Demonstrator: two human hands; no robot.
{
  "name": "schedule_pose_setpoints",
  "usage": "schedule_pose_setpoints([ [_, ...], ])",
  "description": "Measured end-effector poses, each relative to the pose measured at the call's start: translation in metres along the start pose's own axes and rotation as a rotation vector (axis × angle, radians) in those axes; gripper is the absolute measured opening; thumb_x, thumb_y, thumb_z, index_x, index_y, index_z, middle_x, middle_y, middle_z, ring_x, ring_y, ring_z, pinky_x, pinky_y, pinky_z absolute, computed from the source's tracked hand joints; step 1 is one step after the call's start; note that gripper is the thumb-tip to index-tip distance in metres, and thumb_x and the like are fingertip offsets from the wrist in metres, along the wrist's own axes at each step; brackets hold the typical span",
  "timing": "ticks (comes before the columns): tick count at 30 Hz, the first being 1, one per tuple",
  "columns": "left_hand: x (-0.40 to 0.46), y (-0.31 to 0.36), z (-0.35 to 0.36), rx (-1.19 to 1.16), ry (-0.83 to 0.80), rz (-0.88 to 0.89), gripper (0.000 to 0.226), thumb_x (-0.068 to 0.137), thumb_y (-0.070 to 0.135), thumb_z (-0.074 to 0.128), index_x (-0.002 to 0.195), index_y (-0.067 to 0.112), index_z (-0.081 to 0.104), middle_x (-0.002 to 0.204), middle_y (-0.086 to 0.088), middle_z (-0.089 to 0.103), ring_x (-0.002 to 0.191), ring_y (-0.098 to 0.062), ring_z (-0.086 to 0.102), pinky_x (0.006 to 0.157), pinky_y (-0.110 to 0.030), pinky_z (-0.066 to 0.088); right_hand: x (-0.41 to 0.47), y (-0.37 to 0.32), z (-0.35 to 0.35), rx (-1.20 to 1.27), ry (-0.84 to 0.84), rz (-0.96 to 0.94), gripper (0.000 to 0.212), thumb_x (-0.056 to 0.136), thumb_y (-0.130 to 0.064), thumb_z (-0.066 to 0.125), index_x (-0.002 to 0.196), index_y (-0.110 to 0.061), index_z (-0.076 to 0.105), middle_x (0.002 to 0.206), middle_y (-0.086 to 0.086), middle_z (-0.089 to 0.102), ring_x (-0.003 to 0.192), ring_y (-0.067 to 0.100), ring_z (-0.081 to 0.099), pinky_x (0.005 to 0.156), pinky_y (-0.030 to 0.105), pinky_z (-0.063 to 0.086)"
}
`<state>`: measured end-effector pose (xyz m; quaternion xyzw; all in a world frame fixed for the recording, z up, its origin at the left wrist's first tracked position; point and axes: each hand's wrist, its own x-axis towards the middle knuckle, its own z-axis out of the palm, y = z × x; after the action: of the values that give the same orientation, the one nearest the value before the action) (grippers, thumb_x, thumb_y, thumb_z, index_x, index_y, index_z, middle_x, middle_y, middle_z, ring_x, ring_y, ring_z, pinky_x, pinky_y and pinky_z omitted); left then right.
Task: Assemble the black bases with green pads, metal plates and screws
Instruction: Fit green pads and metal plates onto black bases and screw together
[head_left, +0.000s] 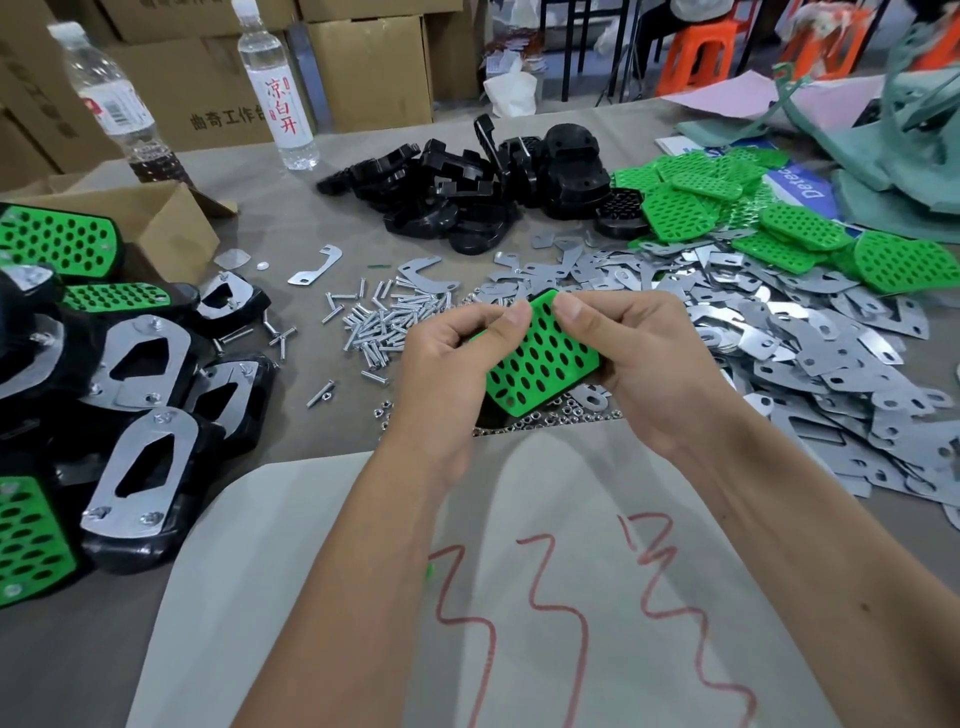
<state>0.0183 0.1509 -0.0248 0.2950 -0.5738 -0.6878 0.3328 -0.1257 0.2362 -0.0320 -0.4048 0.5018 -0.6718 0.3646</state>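
Head view, centre of frame: left hand (457, 348) and right hand (634, 353) both hold one green pad (540, 364) above the surface (291, 223). Left thumb and fingers pinch the pad's upper left edge; right thumb and fingers curl round its upper right edge. Pad tilted, perforated face toward the camera. A dark shape shows behind its lower edge, possibly a black base; cannot tell.

Risks, as I judge them:
- Grip is on the top edge only, so the pad could slip or twist out and drop into the loose nuts (550, 418) just beneath.
- If the pad is being seated on a base, its holes could end up off line with the base, and a screw would then not pass through.
- Knocking the screws (384, 322) could scatter them; they lie just beyond the left knuckles.

Outward from the hands:
- Screws in a loose heap, middle of frame, left of the pad.
- Metal plates (779, 338) spread thickly to the right, reaching the right edge.
- More green pads (810, 228) stacked upper right, beyond the plates.
- Black bases (467, 182) piled at upper centre, well apart from the hands.
- Finished pieces (140, 467), with plates and screws fitted, heaped along the left edge beside a cardboard box (171, 223).
- Two bottles (275, 88) upper left.
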Motion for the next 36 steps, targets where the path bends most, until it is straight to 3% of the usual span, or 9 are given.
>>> schedule_pose_setpoints([
  [3, 0.002, 0.003, -0.004, -0.041, -0.02, -0.074, 0.041, 0.085, 0.03, 0.078, 0.101, -0.008, 0.069, 0.092, -0.018, 0.074, 0.082, -0.033, 0.068, 0.081, -0.058, 0.055, 0.001, 0.002, -0.001, -0.041, -0.007, 0.051, 0.034, 0.092, -0.036, 0.065, 0.1, -0.008, 0.08, 0.101, 0.022, 0.077, 0.093, 0.039, 0.074, 0.085, 0.056, 0.061],
  [7, 0.002, 0.004, -0.009, -0.025, -0.077, -0.112, 0.038, 0.08, 0.032, 0.081, 0.101, 0.002, 0.072, 0.092, -0.016, 0.074, 0.079, -0.032, 0.069, 0.069, -0.047, 0.057, 0.0, -0.002, 0.002, -0.06, -0.012, 0.003, 0.035, 0.095, -0.032, 0.062, 0.104, -0.002, 0.077, 0.091, 0.02, 0.075, 0.08, 0.023, 0.071, 0.066, 0.031, 0.059],
  [10, 0.003, 0.006, -0.015, 0.015, -0.123, -0.16, 0.025, 0.076, 0.029, 0.081, 0.089, 0.009, 0.075, 0.087, -0.013, 0.076, 0.072, -0.026, 0.072, 0.054, -0.035, 0.057, 0.001, 0.0, -0.001, -0.171, 0.01, -0.056, 0.025, 0.101, -0.023, 0.063, 0.103, -0.004, 0.079, 0.093, 0.022, 0.076, 0.083, 0.029, 0.072, 0.073, 0.04, 0.06],
  [13, 0.002, 0.004, -0.012, 0.069, -0.071, -0.173, 0.012, 0.085, 0.023, 0.079, 0.087, 0.012, 0.079, 0.084, -0.012, 0.076, 0.069, -0.025, 0.071, 0.055, -0.035, 0.058, 0.003, 0.004, 0.0, -0.24, 0.069, -0.082, 0.014, 0.099, -0.015, 0.069, 0.1, -0.009, 0.081, 0.09, 0.012, 0.08, 0.088, 0.033, 0.077, 0.079, 0.044, 0.062],
  [18, 0.004, 0.0, -0.006, 0.092, -0.006, -0.107, 0.024, 0.093, 0.024, 0.075, 0.089, 0.0, 0.075, 0.078, -0.013, 0.074, 0.059, -0.021, 0.067, 0.048, -0.029, 0.051, 0.003, 0.006, 0.004, -0.122, 0.067, 0.004, 0.015, 0.096, -0.023, 0.071, 0.091, -0.014, 0.082, 0.083, 0.008, 0.078, 0.073, 0.018, 0.074, 0.062, 0.026, 0.058],
  [20, 0.005, 0.0, -0.007, 0.08, -0.019, -0.1, 0.021, 0.093, 0.024, 0.074, 0.082, 0.007, 0.075, 0.076, -0.011, 0.074, 0.057, -0.02, 0.066, 0.046, -0.028, 0.05, 0.003, 0.005, 0.003, -0.084, 0.051, 0.024, 0.022, 0.096, -0.03, 0.07, 0.092, -0.011, 0.08, 0.08, 0.008, 0.076, 0.069, 0.016, 0.071, 0.058, 0.024, 0.056],
  [26, 0.002, 0.001, -0.006, 0.054, -0.005, -0.059, 0.016, 0.092, 0.018, 0.074, 0.076, 0.013, 0.076, 0.075, -0.01, 0.074, 0.06, -0.02, 0.068, 0.045, -0.027, 0.049, 0.004, 0.002, -0.003, -0.069, -0.062, 0.087, 0.037, 0.093, -0.036, 0.065, 0.099, -0.001, 0.076, 0.092, 0.025, 0.073, 0.083, 0.027, 0.071, 0.072, 0.033, 0.06],
  [29, 0.001, 0.004, -0.008, 0.032, -0.037, -0.062, 0.018, 0.09, 0.015, 0.074, 0.072, 0.015, 0.076, 0.073, -0.009, 0.074, 0.059, -0.021, 0.069, 0.049, -0.03, 0.054, 0.004, 0.002, -0.002, -0.028, -0.089, 0.059, 0.028, 0.095, -0.034, 0.065, 0.092, -0.007, 0.075, 0.085, 0.013, 0.073, 0.077, 0.021, 0.069, 0.069, 0.029, 0.058],
  [36, 0.001, 0.006, -0.01, 0.011, -0.086, -0.083, 0.012, 0.085, 0.015, 0.077, 0.073, 0.012, 0.076, 0.078, -0.013, 0.076, 0.062, -0.021, 0.07, 0.052, -0.029, 0.056, -0.001, 0.002, -0.003, -0.035, -0.184, 0.12, 0.035, 0.101, -0.043, 0.059, 0.096, -0.015, 0.079, 0.094, 0.014, 0.077, 0.08, 0.025, 0.073, 0.062, 0.032, 0.059],
])
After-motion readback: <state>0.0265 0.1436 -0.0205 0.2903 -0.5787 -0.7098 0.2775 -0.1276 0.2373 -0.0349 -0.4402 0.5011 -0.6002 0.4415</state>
